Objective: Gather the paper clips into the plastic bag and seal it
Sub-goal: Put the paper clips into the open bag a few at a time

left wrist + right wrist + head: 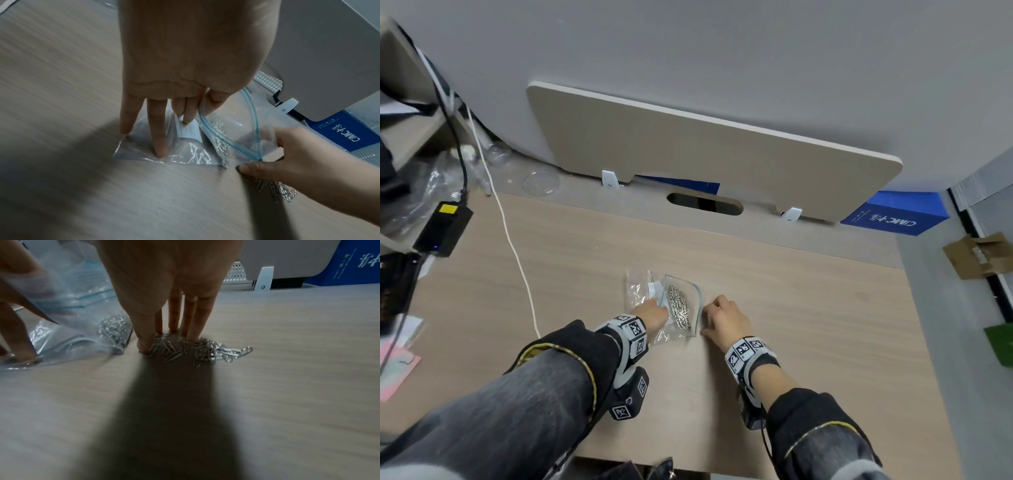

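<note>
- Plastic bag [654, 301] lies on the counter [808, 308] just ahead of both hands, mouth facing the right hand; part of the paper clips [679, 306] already sits inside it.
- Loose pile of paper clips [201, 350] remains on the counter just outside the mouth, under the right hand [726, 320].
- Left hand [185, 56]: its grip on the bag is a thumb-and-forefinger pinch on the upper lip [202, 104] near the blue zip strip [252, 112], lifting it open. Remaining fingers [159, 129] extend straight and press the bag flat.
- Right hand: thumb [145, 340] and fingertips crowded over the loose clips, touching them. Grip state: cannot tell whether raking or pinching a bunch.
- Handling judgement, clips: light, hard, slick wire. They tangle, so likely move as a clump; stragglers probable. Sweeping along the counter looks easier than lifting.
- Handling judgement, bag: thin, limp film, slippery, collapses unless the lip is held. Best taken at the stiffer zip strip; sealing will need both ends pinched.
- Surface: pale wood-grain laminate, smooth, low friction.
- Room: beige divider panel [705, 154] at the back edge, blue box [893, 212] behind it, black power adapter [443, 228] and white cable [517, 253] to the left, well apart.
</note>
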`<state>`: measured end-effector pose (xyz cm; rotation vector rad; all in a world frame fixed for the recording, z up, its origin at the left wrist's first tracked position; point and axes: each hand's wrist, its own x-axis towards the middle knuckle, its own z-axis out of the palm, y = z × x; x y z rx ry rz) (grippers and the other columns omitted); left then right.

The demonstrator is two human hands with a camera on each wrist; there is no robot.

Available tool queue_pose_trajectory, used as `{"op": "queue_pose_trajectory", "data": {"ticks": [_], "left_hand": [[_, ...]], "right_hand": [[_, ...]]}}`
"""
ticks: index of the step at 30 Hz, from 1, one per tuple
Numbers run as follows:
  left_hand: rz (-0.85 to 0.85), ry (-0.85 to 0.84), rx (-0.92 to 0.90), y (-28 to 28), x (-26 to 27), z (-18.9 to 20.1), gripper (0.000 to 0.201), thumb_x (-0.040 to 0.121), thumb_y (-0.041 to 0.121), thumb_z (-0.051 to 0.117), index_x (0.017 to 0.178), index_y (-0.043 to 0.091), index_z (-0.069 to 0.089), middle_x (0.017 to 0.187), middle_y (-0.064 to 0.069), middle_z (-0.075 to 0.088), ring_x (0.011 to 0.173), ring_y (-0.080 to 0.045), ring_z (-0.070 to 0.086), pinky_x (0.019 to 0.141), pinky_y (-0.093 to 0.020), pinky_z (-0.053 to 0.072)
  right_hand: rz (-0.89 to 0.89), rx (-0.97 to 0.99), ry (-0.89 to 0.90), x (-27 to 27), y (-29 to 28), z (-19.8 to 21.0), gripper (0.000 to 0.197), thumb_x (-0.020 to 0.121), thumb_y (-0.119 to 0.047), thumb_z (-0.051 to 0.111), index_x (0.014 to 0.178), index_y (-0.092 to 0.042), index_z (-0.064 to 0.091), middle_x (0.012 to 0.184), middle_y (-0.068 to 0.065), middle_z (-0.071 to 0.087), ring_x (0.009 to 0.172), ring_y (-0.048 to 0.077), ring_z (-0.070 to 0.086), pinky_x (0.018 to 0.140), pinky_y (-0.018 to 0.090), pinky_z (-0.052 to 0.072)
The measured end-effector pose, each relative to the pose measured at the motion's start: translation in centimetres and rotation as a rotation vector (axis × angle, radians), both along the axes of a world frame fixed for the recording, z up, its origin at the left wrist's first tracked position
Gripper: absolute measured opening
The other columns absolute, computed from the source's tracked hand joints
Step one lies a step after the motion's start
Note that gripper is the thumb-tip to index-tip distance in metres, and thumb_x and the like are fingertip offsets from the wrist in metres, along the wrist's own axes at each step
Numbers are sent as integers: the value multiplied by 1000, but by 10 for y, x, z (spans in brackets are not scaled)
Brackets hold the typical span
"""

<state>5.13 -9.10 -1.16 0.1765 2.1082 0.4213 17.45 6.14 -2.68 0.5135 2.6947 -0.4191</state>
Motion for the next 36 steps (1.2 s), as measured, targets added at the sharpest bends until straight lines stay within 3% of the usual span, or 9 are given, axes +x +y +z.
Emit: {"op": "queue_pose_trajectory", "data": {"ticks": [8, 10, 13, 16, 18, 21, 25, 32, 36], "left_hand": [[-57, 49, -30, 7, 8, 10, 50, 93, 28, 35, 135, 4, 46, 132, -14, 56, 116, -29, 58, 100, -35, 46], [-66, 46, -33, 10, 11, 14, 48, 94, 27, 37, 134, 2, 45, 125, -13, 58, 112, -27, 60, 97, -33, 47], [-50, 43, -21, 12, 11, 15, 49, 92, 29, 38, 131, 1, 48, 109, -12, 65, 98, -25, 65, 91, -34, 52], [-96, 58, -24, 16, 14, 18, 45, 97, 26, 35, 130, -2, 49, 121, -15, 60, 102, -24, 62, 91, -32, 49], [-132, 86, -17, 16, 15, 20, 45, 99, 25, 32, 132, -2, 47, 130, -15, 55, 112, -25, 59, 97, -32, 48], [-168, 118, -21, 14, 14, 23, 49, 100, 28, 31, 140, 1, 41, 141, -14, 48, 122, -26, 54, 104, -34, 43], [-151, 106, -24, 10, 12, 17, 55, 96, 32, 35, 143, 4, 35, 141, -13, 49, 123, -27, 54, 105, -35, 43], [-146, 93, -27, 9, 12, 18, 57, 97, 33, 35, 146, 5, 30, 145, -12, 46, 127, -27, 51, 104, -33, 42], [-148, 104, -36, 10, 11, 18, 58, 97, 34, 34, 147, 6, 27, 145, -11, 46, 127, -27, 51, 103, -32, 42]], "right_hand": [[59, 20, 78, 18, 10, -6, 21, 87, -14, 53, 106, -15, 62, 114, 5, 53, 109, 28, 48, 70, 35, 41], [-56, 20, 119, 24, 16, -1, 18, 90, -15, 51, 104, -14, 62, 112, 6, 54, 108, 28, 50, 70, 35, 43], [-377, 2, 93, 36, 26, 6, 22, 90, -14, 46, 108, -10, 59, 113, 10, 53, 107, 32, 54, 79, 38, 48], [-674, -53, -9, 50, 31, 5, 24, 88, -11, 47, 110, -4, 53, 115, 16, 52, 104, 37, 59, 84, 37, 47], [-770, -119, -6, 54, 29, 0, 22, 87, -11, 49, 108, -5, 53, 115, 17, 53, 102, 36, 59, 86, 34, 47], [-791, -198, 48, 45, 21, -4, 20, 84, -16, 57, 103, -9, 55, 113, 13, 53, 97, 32, 59, 83, 30, 45], [-741, -254, 55, 30, 8, -7, 37, 79, -29, 70, 107, -11, 55, 114, 9, 49, 99, 30, 58, 90, 31, 46], [-774, -93, 20, 32, -3, -2, 70, 68, -53, 77, 114, -10, 46, 115, 9, 43, 105, 33, 56, 87, 38, 48], [-740, -80, 3, 28, -11, -6, 67, 72, -45, 78, 116, -8, 43, 117, 10, 42, 105, 35, 57, 85, 39, 48]]}}
